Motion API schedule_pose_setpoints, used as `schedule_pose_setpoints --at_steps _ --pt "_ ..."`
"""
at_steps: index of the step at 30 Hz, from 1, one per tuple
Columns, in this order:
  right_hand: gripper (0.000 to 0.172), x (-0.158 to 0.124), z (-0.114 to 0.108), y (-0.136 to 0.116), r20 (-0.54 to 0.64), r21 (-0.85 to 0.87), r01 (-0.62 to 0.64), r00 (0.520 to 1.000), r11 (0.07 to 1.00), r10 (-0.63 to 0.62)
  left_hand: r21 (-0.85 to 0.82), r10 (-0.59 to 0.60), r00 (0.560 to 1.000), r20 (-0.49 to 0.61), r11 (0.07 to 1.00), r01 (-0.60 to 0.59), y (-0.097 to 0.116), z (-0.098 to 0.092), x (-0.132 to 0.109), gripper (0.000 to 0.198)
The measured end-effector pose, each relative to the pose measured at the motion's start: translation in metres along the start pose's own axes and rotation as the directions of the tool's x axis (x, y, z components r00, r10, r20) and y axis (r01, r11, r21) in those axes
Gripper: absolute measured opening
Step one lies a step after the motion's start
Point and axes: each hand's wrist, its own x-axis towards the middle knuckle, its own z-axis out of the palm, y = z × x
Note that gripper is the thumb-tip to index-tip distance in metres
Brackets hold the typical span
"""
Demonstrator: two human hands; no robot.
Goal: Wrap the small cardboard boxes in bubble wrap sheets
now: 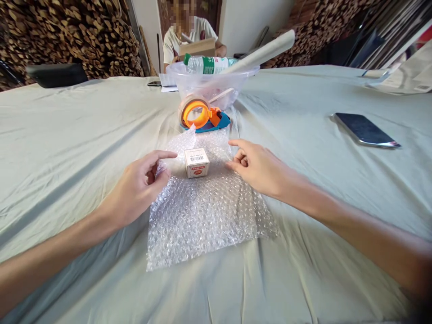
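Observation:
A small white box (196, 163) with a barcode on top and a red label in front rests on a sheet of bubble wrap (205, 216). My left hand (143, 184) is at the sheet's left edge, index finger stretched toward the box and thumb apart from it. On the opposite side, my right hand (254, 164) hovers by the right edge, index finger and thumb apart, other fingers curled. Neither hand touches the box, and nothing shows between the fingers of either. The sheet's far end reaches up to an orange and blue tape dispenser (205, 118).
Behind the dispenser stands a translucent plastic basin (211, 83) holding a bottle (209, 64) and a white roll (263, 50). A phone (366, 129) lies at the right, a black case (56, 74) at the far left. Across the cloth-covered table (84, 130) a person (189, 33) holds cardboard.

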Motion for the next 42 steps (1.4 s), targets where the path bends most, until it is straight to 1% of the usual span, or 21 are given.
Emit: schedule_pose_setpoints --at_steps 3,5,6,8,10,11,13,14,15,16,18,20,21,24,29,31,34,35,38,40,42 --pt "0.059 0.0 0.0 -0.003 -0.059 0.209 0.019 0.998 0.978 -0.006 -0.091 -0.012 1.0 -0.007 0.996 0.011 0.002 0.001 0.0 0.039" --pt "0.06 -0.001 0.0 -0.006 -0.098 0.43 0.011 0.995 0.903 0.035 -0.144 -0.025 0.999 -0.024 0.989 0.021 0.003 0.001 0.001 0.035" --pt "0.062 -0.002 0.0 -0.007 -0.101 0.551 0.003 0.993 0.835 0.063 -0.168 -0.032 0.999 -0.038 0.985 0.025 0.003 0.002 0.001 0.033" --pt "0.066 -0.005 0.002 -0.009 -0.054 0.76 -0.03 0.993 0.649 0.108 -0.209 -0.046 0.996 -0.074 0.977 0.03 0.004 0.002 0.003 0.03" --pt "0.061 -0.008 0.005 -0.012 0.059 0.887 -0.095 0.994 0.453 0.092 -0.239 -0.058 0.993 -0.105 0.97 0.032 0.004 0.002 0.004 0.027" --pt "0.054 -0.009 0.008 -0.013 0.113 0.913 -0.126 0.992 0.388 0.055 -0.253 -0.062 0.992 -0.113 0.967 0.032 0.004 0.003 0.004 0.025" --pt "0.037 -0.011 0.013 -0.015 0.156 0.933 -0.133 0.987 0.335 -0.042 -0.286 -0.062 0.99 -0.125 0.958 0.024 0.005 0.003 0.004 0.023" --pt "0.03 -0.012 0.015 -0.016 0.14 0.936 -0.102 0.986 0.336 -0.092 -0.305 -0.054 0.99 -0.132 0.952 0.012 0.005 0.004 0.004 0.023" --pt "0.025 -0.012 0.017 -0.016 0.104 0.932 -0.051 0.986 0.36 -0.13 -0.324 -0.044 0.989 -0.138 0.946 -0.003 0.006 0.005 0.003 0.022" --pt "0.023 -0.011 0.019 -0.015 0.055 0.914 0.012 0.986 0.405 -0.155 -0.339 -0.032 0.989 -0.142 0.941 -0.018 0.007 0.006 0.002 0.022" --pt "0.024 -0.009 0.022 -0.012 -0.037 0.833 0.138 0.98 0.536 -0.194 -0.363 -0.007 0.99 -0.142 0.931 -0.045 0.01 0.008 -0.001 0.026" --pt "0.027 -0.007 0.023 -0.007 -0.121 0.708 0.269 0.957 0.653 -0.262 -0.388 0.007 0.991 -0.136 0.92 -0.06 0.013 0.01 -0.004 0.035" --pt "0.028 -0.006 0.023 -0.005 -0.159 0.654 0.331 0.939 0.68 -0.304 -0.401 0.009 0.991 -0.136 0.914 -0.063 0.015 0.01 -0.005 0.039" --pt "0.026 -0.004 0.024 -0.001 -0.236 0.551 0.472 0.879 0.688 -0.414 -0.424 0.012 0.993 -0.12 0.904 -0.062 0.019 0.012 -0.009 0.038" --pt "0.021 -0.007 0.025 -0.003 -0.24 0.399 0.605 0.794 0.689 -0.558 -0.394 0.043 0.995 -0.085 0.916 -0.073 0.019 0.013 -0.011 0.034" --pt "0.02 -0.007 0.025 -0.004 -0.234 0.386 0.625 0.778 0.678 -0.583 -0.385 0.055 0.995 -0.079 0.919 -0.081 0.018 0.014 -0.009 0.036" --pt "0.03 -0.007 0.024 -0.004 -0.247 0.364 0.631 0.774 0.685 -0.583 -0.37 0.037 0.995 -0.09 0.927 -0.068 0.014 0.016 -0.006 0.039" --pt "0.031 -0.007 0.024 -0.004 -0.249 0.34 0.645 0.763 0.684 -0.596 -0.366 0.018 0.996 -0.092 0.929 -0.051 0.013 0.016 -0.004 0.041" --pt "0.027 -0.006 0.022 -0.001 -0.212 0.224 0.713 0.701 0.665 -0.681 -0.352 -0.015 0.997 -0.079 0.936 -0.014 0.011 0.017 -0.002 0.04" --pt "0.029 -0.006 0.021 0.001 -0.178 0.154 0.736 0.677 0.66 -0.714 -0.305 0.039 0.996 -0.078 0.95 -0.061 0.012 0.017 -0.002 0.03" --pt "0.036 -0.007 0.019 0.002 -0.165 0.107 0.748 0.664 0.655 -0.73 -0.212 0.141 0.986 -0.085 0.965 -0.156 0.013 0.016 -0.002 0.017"
